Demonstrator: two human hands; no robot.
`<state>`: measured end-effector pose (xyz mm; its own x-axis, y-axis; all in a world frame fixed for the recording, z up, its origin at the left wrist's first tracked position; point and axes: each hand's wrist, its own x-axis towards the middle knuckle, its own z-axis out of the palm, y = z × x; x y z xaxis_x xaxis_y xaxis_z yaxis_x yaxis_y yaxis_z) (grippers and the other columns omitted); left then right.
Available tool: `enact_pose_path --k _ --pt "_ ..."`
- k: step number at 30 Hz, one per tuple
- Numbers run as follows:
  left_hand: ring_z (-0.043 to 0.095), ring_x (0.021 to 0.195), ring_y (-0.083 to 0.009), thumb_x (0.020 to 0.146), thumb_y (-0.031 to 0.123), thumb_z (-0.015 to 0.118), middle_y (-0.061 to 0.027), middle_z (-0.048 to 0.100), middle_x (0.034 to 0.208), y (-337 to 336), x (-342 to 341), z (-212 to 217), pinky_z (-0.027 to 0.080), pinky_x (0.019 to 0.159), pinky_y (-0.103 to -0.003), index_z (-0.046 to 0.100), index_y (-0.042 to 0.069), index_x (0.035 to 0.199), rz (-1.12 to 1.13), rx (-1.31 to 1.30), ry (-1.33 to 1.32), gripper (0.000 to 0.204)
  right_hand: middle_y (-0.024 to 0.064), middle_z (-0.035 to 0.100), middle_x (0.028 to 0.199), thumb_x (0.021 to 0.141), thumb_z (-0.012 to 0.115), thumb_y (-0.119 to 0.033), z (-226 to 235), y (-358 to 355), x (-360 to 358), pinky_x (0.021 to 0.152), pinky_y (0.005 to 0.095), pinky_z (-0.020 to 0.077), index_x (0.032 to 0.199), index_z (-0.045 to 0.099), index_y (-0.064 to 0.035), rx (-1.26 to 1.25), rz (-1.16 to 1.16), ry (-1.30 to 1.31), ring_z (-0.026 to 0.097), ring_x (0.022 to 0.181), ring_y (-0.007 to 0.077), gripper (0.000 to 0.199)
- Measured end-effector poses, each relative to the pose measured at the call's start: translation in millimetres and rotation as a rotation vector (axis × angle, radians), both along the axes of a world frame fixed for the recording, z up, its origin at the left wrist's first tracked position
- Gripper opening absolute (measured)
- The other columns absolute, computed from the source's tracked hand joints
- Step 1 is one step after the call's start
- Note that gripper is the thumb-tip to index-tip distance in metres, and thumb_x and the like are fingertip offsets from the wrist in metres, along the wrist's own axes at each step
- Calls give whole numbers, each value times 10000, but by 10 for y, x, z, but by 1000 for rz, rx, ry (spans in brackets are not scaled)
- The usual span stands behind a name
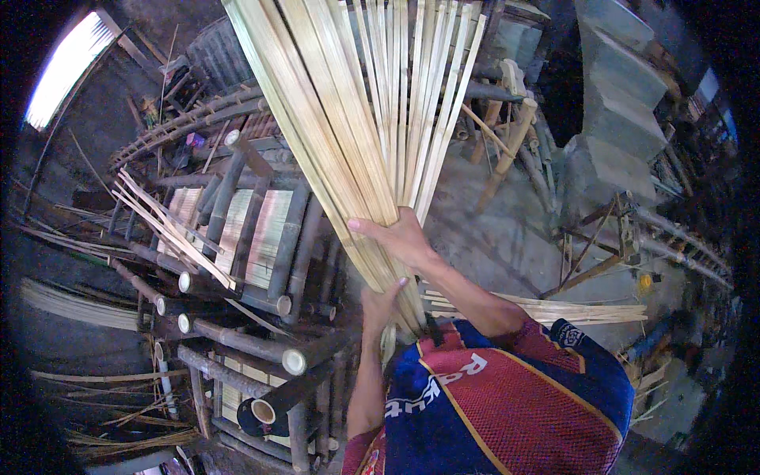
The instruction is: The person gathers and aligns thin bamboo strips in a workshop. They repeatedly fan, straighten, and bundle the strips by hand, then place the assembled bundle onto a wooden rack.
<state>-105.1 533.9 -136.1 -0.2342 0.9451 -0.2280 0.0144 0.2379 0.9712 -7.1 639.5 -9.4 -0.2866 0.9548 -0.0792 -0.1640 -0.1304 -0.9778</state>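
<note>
A long bundle of pale split bamboo strips [340, 134] rises in front of my body and fans out toward the top of the head view. My right hand [402, 237] is wrapped around it, with the thumb lying across the front of the strips. Lower down and closer to my chest, my left hand [381, 305] grips the same bundle near its narrow end, thumb over the front. The wide strips lie close together on the left, while thinner ones spread apart on the right. The bundle's lowest end is partly hidden against my shirt.
Dark bamboo frames [229, 261] with pale slatted panels stand at the left, and loose strips [170, 229] lean over them. More pale strips [546, 309] lie behind my right arm. A wooden trestle [507, 146] and a grey stepped block [621, 119] stand at the far right.
</note>
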Motion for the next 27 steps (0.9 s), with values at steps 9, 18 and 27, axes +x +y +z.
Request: enact_pose_path --k 9,18,27 --pt "649 795 -139 844 183 778 -83 715 927 353 96 91 534 709 -303 684 -43 1061 -73 -35 -36 327 150 732 950 798 822 -378 -241 342 169 757 317 563 1078 695 61 -46 -114 -72 711 840 199 536" --pt "655 830 -158 850 262 771 -87 712 955 404 199 141 532 743 -325 665 -40 1097 -130 -21 -44 404 107 714 1004 863 778 -288 90 380 327 782 313 551 1137 662 55 -13 -118 65 668 878 151 454" --pt "645 811 -123 853 251 776 -55 712 918 595 66 244 525 718 -303 687 -11 1084 -95 63 -67 360 129 723 979 818 813 -315 65 484 131 767 316 564 1092 676 61 28 -213 67 698 846 185 485"
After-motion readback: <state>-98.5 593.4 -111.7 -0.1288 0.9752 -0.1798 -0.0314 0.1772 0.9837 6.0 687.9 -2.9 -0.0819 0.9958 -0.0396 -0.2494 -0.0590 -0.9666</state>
